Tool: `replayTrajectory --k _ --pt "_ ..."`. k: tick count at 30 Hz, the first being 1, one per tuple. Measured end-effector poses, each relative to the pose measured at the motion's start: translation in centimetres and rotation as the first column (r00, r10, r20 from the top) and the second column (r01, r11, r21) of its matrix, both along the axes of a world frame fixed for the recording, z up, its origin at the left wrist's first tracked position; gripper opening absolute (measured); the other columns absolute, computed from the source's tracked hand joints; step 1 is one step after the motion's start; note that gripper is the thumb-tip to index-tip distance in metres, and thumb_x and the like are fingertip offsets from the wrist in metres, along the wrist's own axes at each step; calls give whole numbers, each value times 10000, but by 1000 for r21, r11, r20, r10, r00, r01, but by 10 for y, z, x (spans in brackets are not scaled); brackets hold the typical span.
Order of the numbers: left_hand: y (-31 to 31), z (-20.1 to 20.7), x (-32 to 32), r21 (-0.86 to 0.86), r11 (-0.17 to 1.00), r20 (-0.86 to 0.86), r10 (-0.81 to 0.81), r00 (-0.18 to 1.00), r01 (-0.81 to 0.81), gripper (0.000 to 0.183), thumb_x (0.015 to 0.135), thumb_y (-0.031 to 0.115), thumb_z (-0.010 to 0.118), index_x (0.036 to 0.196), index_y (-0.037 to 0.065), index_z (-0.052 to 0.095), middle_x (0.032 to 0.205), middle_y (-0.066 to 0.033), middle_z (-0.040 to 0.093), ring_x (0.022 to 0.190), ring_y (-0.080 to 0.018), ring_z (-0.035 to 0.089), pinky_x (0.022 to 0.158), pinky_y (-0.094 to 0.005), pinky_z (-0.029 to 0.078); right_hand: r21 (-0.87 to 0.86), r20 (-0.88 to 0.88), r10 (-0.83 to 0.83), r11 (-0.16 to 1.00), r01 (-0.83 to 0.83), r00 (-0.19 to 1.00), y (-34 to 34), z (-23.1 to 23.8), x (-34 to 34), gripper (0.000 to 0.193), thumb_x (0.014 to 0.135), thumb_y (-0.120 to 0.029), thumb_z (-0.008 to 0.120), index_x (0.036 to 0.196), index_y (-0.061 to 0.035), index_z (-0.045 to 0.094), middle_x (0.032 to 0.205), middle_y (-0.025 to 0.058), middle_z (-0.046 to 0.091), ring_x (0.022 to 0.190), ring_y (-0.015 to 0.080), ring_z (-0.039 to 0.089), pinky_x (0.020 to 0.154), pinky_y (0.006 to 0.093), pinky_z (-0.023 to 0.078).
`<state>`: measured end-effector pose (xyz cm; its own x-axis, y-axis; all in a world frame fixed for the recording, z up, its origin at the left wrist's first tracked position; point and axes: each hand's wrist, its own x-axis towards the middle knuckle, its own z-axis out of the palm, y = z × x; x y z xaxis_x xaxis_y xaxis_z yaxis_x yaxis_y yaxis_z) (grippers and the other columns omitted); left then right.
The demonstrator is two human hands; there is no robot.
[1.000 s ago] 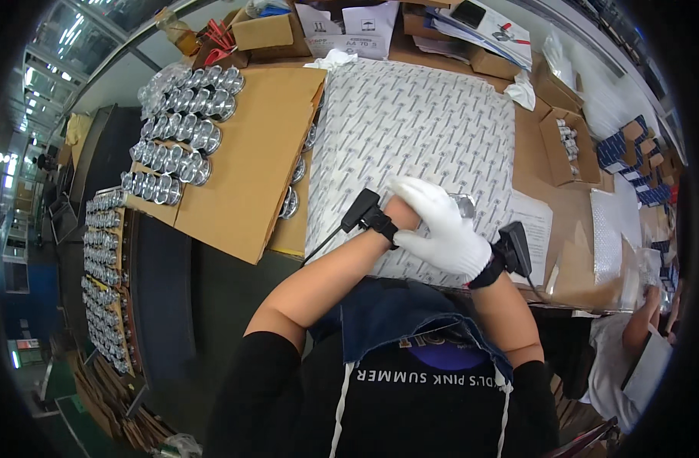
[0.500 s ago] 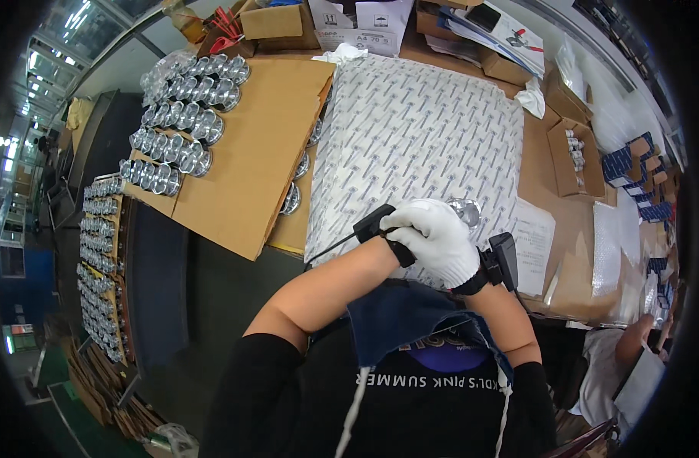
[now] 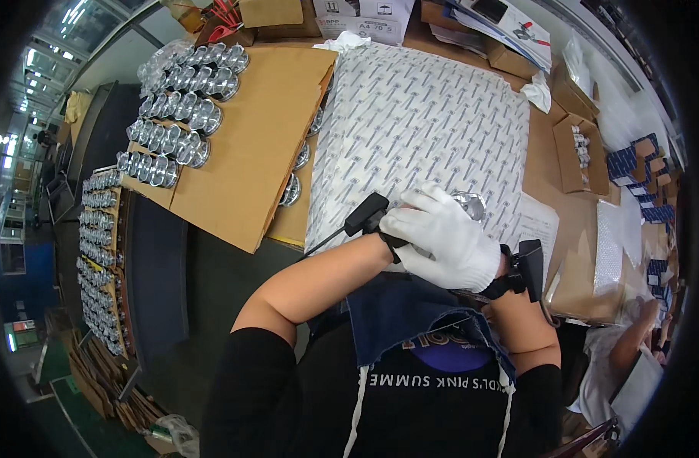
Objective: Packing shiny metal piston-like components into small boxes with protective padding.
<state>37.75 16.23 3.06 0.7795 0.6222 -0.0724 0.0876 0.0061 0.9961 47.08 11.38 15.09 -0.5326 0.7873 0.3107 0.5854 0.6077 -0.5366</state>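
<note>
My right hand [image 3: 448,244], in a white knit glove, lies across my left hand just past its wrist. Its fingers and thumb curl round that hand, beside the black wrist strap [image 3: 393,246]. My left hand is almost wholly covered, so its fingers cannot be made out. A black box-shaped device [image 3: 367,214] sits at my left wrist, and another black device [image 3: 529,269] at my right. Close beyond the glove, a round shiny metal part [image 3: 470,204] rests on the printed white paper [image 3: 418,114] that covers the work surface.
Rows of shiny metal cups [image 3: 183,111] stand on a cardboard sheet [image 3: 261,130] at the left. More cups fill a rack [image 3: 99,259] farther left. On the right are a small carton [image 3: 567,164] of parts, bubble wrap [image 3: 609,244] and blue-and-white boxes [image 3: 632,168]. Another person's arm [image 3: 636,336] shows lower right.
My right hand has shifted from a pinch at the left wrist strap to a broader hold over my left hand. Both forearms have spread slightly, and the view has tilted a little.
</note>
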Motion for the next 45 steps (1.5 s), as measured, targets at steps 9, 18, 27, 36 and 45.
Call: replayTrajectory --k 9,18,27,36,45 --pt "8 -1 -20 -68 998 -9 -7 1000 6 160 819 79 560 975 44 553 860 -62 580 812 -144 549 708 -293 460 110 309 -107 991 76 945 -12 4 -12 482 600 -102 609 1068 -27 522 1079 146 519 1013 296 497 840 410 387" --pt "24 -5 -23 -65 983 -24 169 985 -170 159 815 77 565 971 47 555 865 -65 574 822 -146 545 711 -300 462 37 98 -138 990 135 986 -2 -2 -13 361 677 -138 613 1018 -26 579 1048 156 555 962 304 542 837 389 416" --pt "39 -4 -4 505 614 87 663 743 -607 200 783 64 558 979 34 542 850 -111 566 779 -230 558 720 -321 458 -328 -253 -633 768 550 732 0 -55 -29 829 646 -296 771 1314 -3 378 1158 246 532 1119 354 501 969 359 375" --pt "17 -5 -23 111 881 -152 472 868 -460 174 872 106 546 1032 48 581 855 -73 630 789 -128 562 696 -267 458 -712 -197 -603 630 310 773 -15 -51 -34 978 633 -435 754 1392 -71 255 1260 255 456 1199 324 439 981 337 349" --pt "13 -7 -98 685 726 -188 259 947 -62 390 746 150 657 1109 59 549 1025 -132 604 1036 -319 530 902 -375 409 -446 -108 -590 748 492 800 -41 -32 33 462 764 -217 648 1170 -36 523 989 163 604 904 282 586 778 368 465"
